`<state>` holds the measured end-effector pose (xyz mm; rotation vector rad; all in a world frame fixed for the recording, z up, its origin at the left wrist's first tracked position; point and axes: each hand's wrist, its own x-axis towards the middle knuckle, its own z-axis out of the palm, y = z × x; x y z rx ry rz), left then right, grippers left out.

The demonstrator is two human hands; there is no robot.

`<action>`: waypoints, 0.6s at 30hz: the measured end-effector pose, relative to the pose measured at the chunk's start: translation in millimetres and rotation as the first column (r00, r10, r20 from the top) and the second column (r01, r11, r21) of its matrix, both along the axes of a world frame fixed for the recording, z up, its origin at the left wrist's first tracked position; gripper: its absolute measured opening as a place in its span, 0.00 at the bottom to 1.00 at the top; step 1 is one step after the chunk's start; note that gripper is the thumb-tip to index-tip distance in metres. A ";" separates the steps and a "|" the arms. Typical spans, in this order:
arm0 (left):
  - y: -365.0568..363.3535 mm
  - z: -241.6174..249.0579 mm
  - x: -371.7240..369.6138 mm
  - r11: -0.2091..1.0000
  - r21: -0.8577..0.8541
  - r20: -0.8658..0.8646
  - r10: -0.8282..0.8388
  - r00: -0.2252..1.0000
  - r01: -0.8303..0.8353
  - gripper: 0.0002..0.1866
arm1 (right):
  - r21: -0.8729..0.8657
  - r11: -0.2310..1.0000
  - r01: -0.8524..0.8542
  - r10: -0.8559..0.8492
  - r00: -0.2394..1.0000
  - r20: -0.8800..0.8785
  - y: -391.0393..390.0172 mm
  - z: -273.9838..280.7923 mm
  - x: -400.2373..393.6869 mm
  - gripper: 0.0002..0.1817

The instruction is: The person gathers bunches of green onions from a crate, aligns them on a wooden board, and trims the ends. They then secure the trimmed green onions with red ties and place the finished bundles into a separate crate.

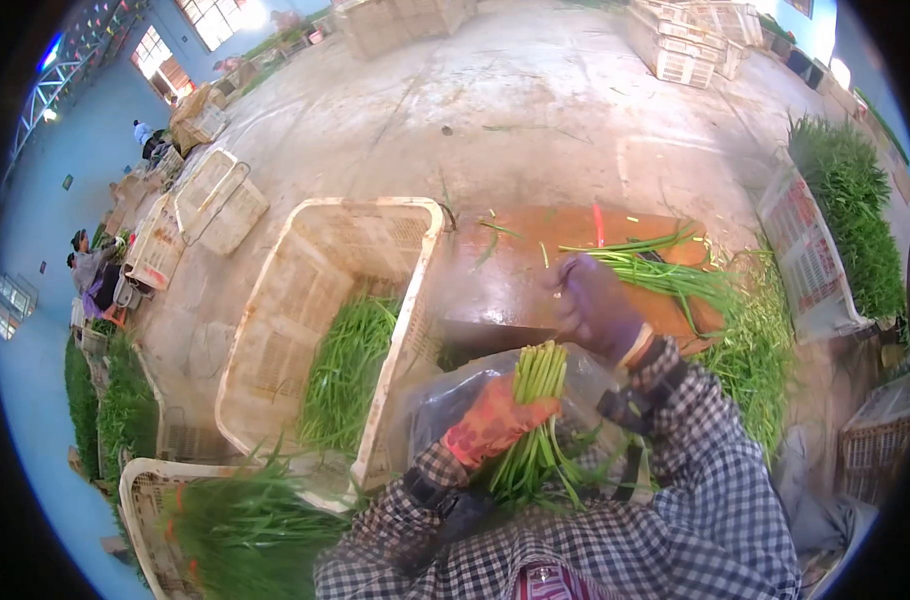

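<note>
My left hand, in an orange patterned glove, is wrapped round a bunch of green stalks with the pale cut ends pointing up. The leafy ends hang below it over my lap. My right hand, in a dark purple glove, is raised above the near edge of a brown board; its fingers are curled and blurred, and whether they hold anything is unclear. Beyond it, loose green stalks lie on the board near a red-handled item.
A tall white crate with greens inside stands left of the board. Another crate of greens sits at the lower left. Cut scraps cover the floor at right, beside a filled crate. People are at the far left.
</note>
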<state>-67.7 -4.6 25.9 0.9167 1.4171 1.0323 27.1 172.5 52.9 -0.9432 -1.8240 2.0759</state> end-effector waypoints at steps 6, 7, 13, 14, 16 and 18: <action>-6.6 -8.9 -6.6 0.988 0.129 0.210 0.055 0.976 -0.084 0.21 | 0.804 0.594 -0.022 0.379 0.889 -0.255 -9.9 3.7 0.6 0.15; -5.8 -8.5 -5.5 0.986 0.146 0.254 0.040 0.966 -0.079 0.19 | 0.869 0.495 0.027 0.455 0.844 -0.286 -16.7 7.3 0.2 0.15; -3.5 8.1 -1.1 0.997 0.058 0.193 -0.058 0.980 0.047 0.13 | 0.812 0.529 -0.246 0.413 0.911 0.007 -26.0 8.0 0.5 0.13; -4.2 10.5 -2.3 0.998 0.050 0.208 -0.036 0.978 0.026 0.13 | 0.758 0.620 -0.202 0.364 0.930 -0.049 -27.7 6.2 -1.3 0.11; -7.4 -5.2 -1.8 0.996 0.090 0.269 -0.018 0.963 -0.006 0.15 | 0.965 0.249 0.079 0.444 0.877 -0.186 -11.1 -22.3 -10.2 0.11; -8.6 7.2 -3.1 1.000 -0.030 0.165 0.010 0.986 -0.005 0.13 | 0.599 0.774 -0.203 0.389 0.900 -0.197 -7.4 -3.8 -14.4 0.10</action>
